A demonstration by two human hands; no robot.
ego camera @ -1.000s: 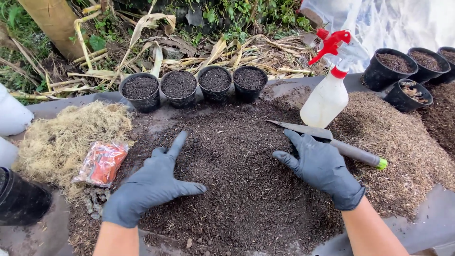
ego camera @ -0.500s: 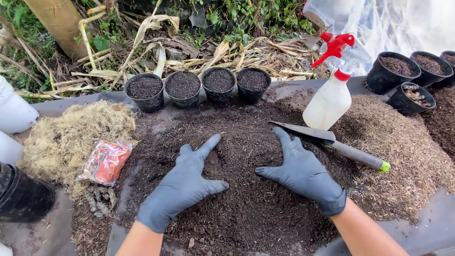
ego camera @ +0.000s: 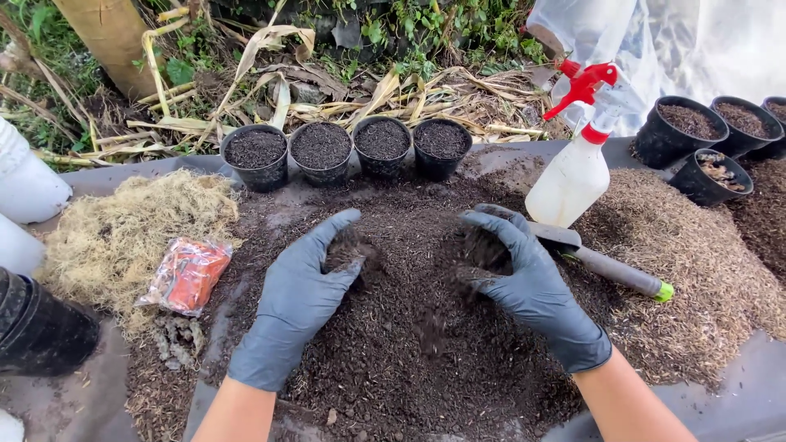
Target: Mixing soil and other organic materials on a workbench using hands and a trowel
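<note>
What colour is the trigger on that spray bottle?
Red: the trigger tops a whitish spray bottle, clearest in the head view.

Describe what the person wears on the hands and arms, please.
Both the left hand and the right hand wear dark grey, thin, smooth disposable gloves ending at the wrists. The forearms are bare: no sleeves, watch or jewellery show. Soil crumbs cling to the gloves.
</note>
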